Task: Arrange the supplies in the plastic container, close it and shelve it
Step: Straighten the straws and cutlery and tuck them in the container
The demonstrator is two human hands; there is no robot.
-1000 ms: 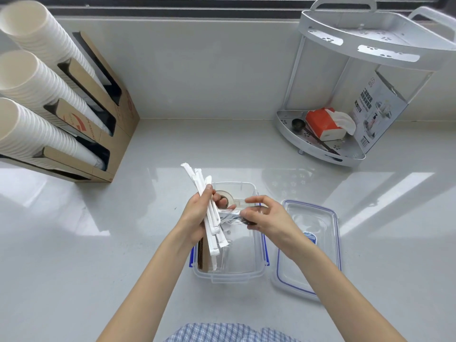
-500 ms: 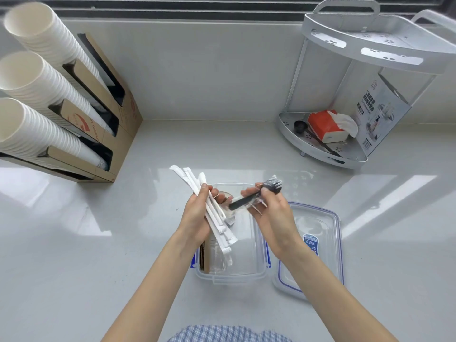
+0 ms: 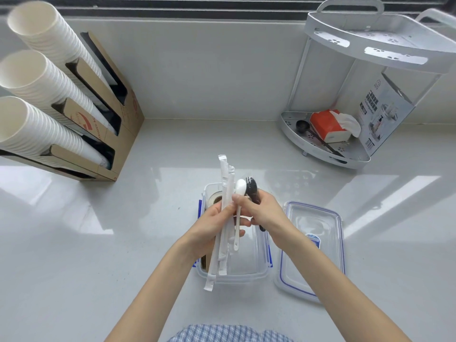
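clear plastic container (image 3: 249, 272) sits open on the desk (image 3: 98, 243) under your hands, its lid (image 3: 313, 245) just beside it. your left hand (image 3: 209, 228) holds wrapped straws (image 3: 225, 206), your right hand (image 3: 265, 213) a white spoon (image 3: 238, 211) and black fork (image 3: 252, 190). packing, closing and shelving remain; the shelf rack (image 3: 320, 146) holds a tissue pack (image 3: 325, 125).

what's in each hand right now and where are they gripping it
Left hand: wrapped straws, gripped mid-length. Right hand: white spoon pinched below its bowl, black fork held by its handle.

Paper cup stacks (image 3: 37, 77) in a cardboard dispenser (image 3: 108, 119), far left; tissue box (image 3: 325, 127) beside a black scoop (image 3: 302, 125)
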